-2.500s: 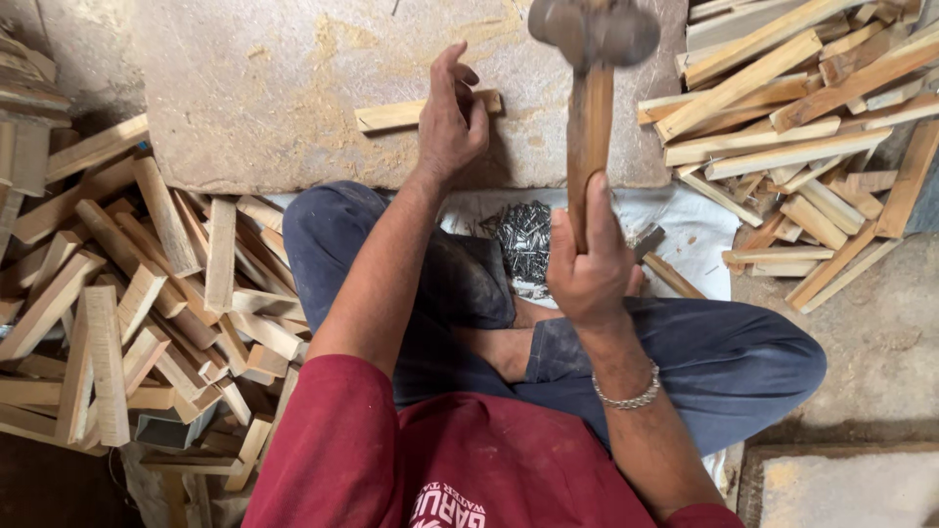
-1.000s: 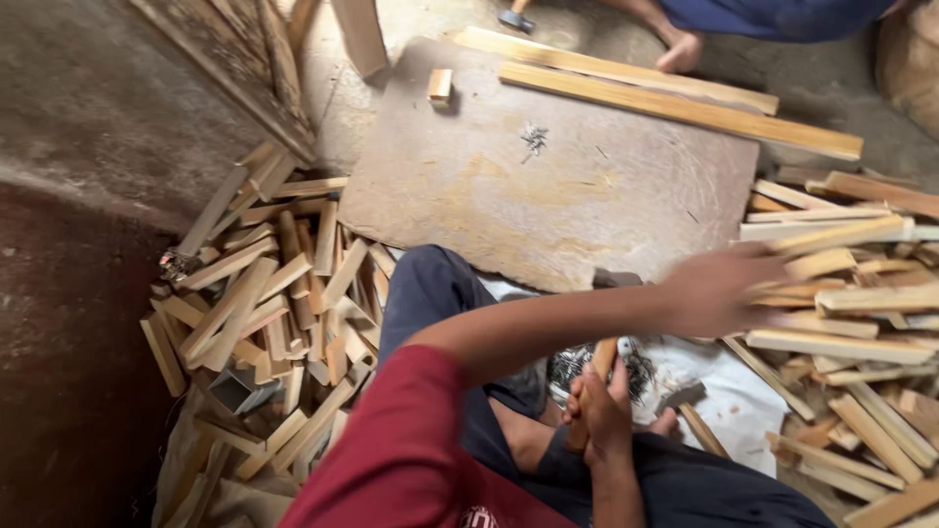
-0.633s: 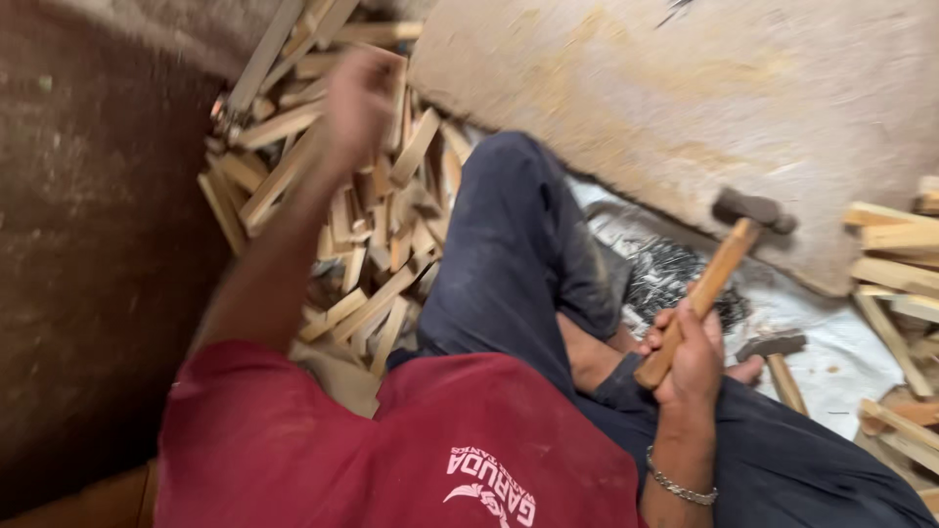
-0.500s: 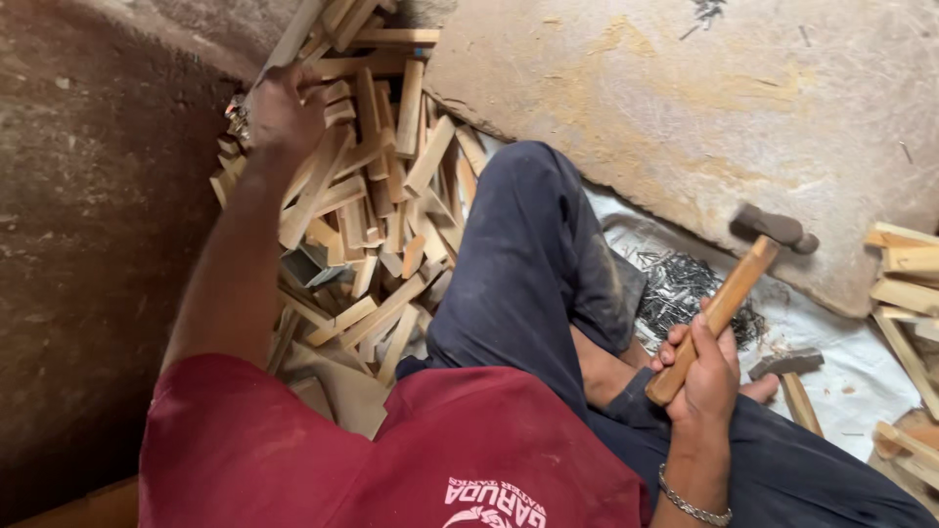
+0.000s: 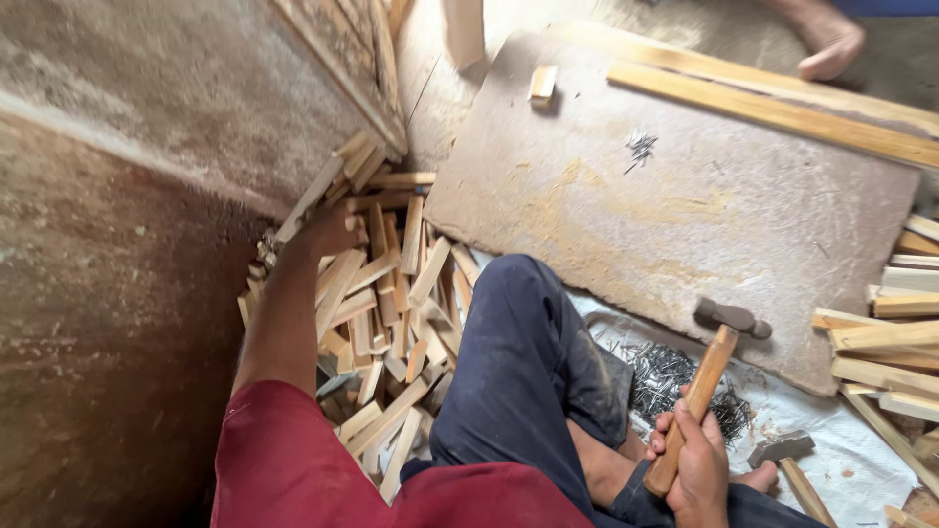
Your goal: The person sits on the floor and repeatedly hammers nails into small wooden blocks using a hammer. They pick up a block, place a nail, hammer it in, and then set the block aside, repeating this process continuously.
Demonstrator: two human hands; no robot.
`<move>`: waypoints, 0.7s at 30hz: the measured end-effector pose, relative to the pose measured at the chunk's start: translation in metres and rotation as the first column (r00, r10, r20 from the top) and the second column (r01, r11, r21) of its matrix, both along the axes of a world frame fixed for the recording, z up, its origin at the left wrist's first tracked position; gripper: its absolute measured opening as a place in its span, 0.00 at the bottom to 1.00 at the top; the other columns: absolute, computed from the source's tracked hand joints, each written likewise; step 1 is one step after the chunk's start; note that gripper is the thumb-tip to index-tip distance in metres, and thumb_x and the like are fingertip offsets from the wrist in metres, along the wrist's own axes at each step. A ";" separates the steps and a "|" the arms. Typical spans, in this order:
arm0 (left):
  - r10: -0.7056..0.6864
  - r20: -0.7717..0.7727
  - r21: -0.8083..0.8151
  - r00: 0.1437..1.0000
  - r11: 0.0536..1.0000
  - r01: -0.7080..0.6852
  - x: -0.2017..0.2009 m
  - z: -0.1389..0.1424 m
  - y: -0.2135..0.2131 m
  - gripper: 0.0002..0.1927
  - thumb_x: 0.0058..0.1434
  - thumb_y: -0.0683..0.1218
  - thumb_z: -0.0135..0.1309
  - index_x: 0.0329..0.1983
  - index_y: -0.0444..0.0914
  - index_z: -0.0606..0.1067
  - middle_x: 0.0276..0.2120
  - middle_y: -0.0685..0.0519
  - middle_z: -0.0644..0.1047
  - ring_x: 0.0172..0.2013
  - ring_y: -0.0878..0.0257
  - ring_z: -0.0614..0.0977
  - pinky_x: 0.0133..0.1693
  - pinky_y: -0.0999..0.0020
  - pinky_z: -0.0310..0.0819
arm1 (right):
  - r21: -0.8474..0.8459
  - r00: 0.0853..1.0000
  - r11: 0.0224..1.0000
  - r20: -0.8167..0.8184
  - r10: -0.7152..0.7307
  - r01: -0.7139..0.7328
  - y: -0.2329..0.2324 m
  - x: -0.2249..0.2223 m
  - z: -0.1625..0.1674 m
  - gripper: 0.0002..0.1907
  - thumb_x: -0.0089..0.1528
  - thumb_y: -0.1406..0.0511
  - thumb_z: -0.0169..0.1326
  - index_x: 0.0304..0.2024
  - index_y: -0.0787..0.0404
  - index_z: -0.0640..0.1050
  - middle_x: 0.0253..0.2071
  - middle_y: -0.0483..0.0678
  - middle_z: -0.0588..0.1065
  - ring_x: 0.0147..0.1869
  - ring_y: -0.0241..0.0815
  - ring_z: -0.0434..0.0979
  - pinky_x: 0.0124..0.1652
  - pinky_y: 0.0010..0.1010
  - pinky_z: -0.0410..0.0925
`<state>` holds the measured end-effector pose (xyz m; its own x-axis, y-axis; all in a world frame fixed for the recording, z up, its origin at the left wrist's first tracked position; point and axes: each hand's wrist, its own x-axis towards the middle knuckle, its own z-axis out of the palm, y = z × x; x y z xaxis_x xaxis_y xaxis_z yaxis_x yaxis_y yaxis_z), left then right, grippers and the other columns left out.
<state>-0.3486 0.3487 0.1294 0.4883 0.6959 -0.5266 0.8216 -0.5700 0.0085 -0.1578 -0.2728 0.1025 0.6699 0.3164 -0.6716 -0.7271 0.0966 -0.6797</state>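
While the person sits cross-legged on the floor, the head view shows the left hand (image 5: 328, 230) stretched far out to the side, resting on the heap of short wood offcuts (image 5: 381, 303) stacked against the wall; whether its fingers have closed on a piece I cannot tell, since they curl away from the camera. Kept in close by the lap, the right hand (image 5: 699, 460) is wrapped tight around the wooden handle of a hammer (image 5: 709, 376), head up and tilted toward the stone slab (image 5: 685, 205). A pile of nails (image 5: 675, 376) lies on the white sheet just beside the knee, within easy reach. Long slats (image 5: 782, 103) lie across the slab's far edge, where another person's foot (image 5: 831, 49) shows.
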 end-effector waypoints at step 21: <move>0.856 0.498 -0.568 -0.138 0.442 0.694 0.140 0.119 -0.229 0.18 0.78 0.46 0.43 0.68 0.35 0.63 0.60 0.42 0.74 0.64 0.50 0.78 0.66 0.53 0.77 | 0.129 0.997 0.989 -0.041 -0.061 0.066 -0.003 -0.003 0.008 0.21 0.69 0.60 0.49 0.63 0.56 0.66 0.27 0.45 0.67 0.21 0.35 0.65 0.19 0.27 0.62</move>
<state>-0.2089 0.1195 0.2487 0.7876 0.5853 0.1926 -0.5150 0.4537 0.7273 -0.1611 -0.2758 0.1109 0.6673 0.3607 -0.6516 -0.7407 0.2295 -0.6314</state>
